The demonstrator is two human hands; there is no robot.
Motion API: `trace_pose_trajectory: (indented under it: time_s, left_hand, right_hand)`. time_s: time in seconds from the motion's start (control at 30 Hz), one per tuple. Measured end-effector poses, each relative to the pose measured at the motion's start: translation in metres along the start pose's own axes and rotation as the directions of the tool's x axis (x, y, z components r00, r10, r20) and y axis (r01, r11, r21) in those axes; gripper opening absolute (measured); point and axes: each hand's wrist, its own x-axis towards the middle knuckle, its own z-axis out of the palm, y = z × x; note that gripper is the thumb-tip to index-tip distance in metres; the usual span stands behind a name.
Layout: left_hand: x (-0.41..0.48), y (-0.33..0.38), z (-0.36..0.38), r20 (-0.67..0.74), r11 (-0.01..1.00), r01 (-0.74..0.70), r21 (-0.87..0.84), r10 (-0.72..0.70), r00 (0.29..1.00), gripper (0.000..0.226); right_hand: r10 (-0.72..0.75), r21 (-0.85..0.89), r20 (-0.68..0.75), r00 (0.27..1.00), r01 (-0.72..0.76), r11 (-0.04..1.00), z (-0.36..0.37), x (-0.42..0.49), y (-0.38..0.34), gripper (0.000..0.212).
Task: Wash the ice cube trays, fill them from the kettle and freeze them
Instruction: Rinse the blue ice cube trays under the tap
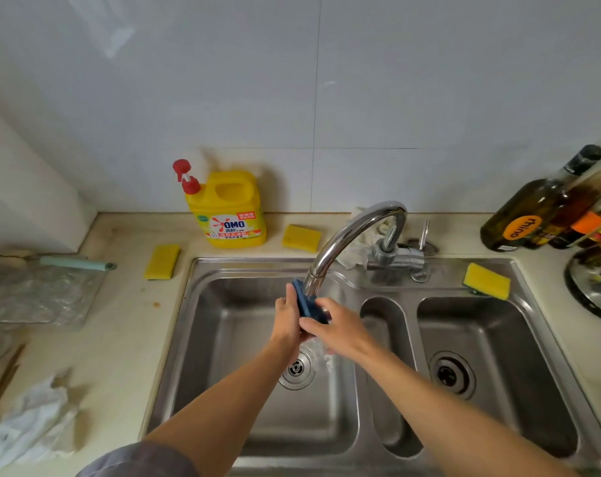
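A dark blue ice cube tray (307, 302) stands almost on edge under the spout of the chrome tap (355, 235), over the left basin of the steel sink (223, 304). My left hand (287, 320) grips the tray's left side. My right hand (337, 327) holds its right side, fingers curled over the lower edge. Water runs off the tray and splashes down toward the drain (297, 370). Most of the tray is hidden by my hands.
A yellow OMO detergent bottle (231, 210) stands behind the sink. Yellow sponges lie at the left (162, 261), behind the sink (301, 237) and on the right rim (486, 280). Oil bottles (540, 204) stand at the right. A clear tray (40, 294) and a crumpled cloth (27, 425) are on the left counter.
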Motion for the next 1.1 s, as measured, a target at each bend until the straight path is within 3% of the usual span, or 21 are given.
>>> trace_pose_trajectory:
  time_s: [0.13,0.4,0.57,0.73,0.87,0.97,1.1]
  left_hand:
    - [0.007,0.008,-0.002,-0.052,0.995,0.022,0.097,-0.017,0.998,0.055]
    - [0.018,0.024,-0.006,0.008,0.851,-0.195,0.488,0.219,0.976,0.056]
    - [0.016,0.028,-0.008,0.084,0.766,-0.23,0.601,0.226,0.971,0.052]
    - [0.017,0.038,-0.016,0.102,0.776,-0.196,0.599,0.169,0.98,0.05]
    - [0.025,0.041,-0.051,0.101,0.797,-0.066,0.6,0.006,0.995,0.051]
    - [0.034,0.045,-0.068,0.056,0.756,-0.096,0.647,0.079,0.995,0.046]
    - [0.033,0.043,-0.046,0.11,0.775,-0.182,0.606,0.144,0.983,0.051]
  right_hand:
    - [0.063,0.078,-0.052,0.997,-0.059,0.995,0.01,0.002,-0.009,0.038]
    - [0.13,0.303,-0.065,0.989,-0.105,0.947,0.016,-0.001,-0.01,0.03]
    - [0.153,0.315,-0.008,0.988,-0.143,0.938,0.012,-0.003,-0.012,0.029]
    - [0.201,0.411,-0.016,0.979,-0.177,0.894,0.009,0.001,-0.011,0.023]
    - [0.273,0.233,-0.027,0.962,-0.259,0.937,-0.021,-0.008,0.019,0.042]
    - [0.342,0.084,-0.043,0.939,-0.338,0.937,-0.039,-0.017,0.036,0.056]
    - [0.243,-0.125,-0.075,0.967,-0.251,0.96,-0.033,-0.024,0.042,0.075]
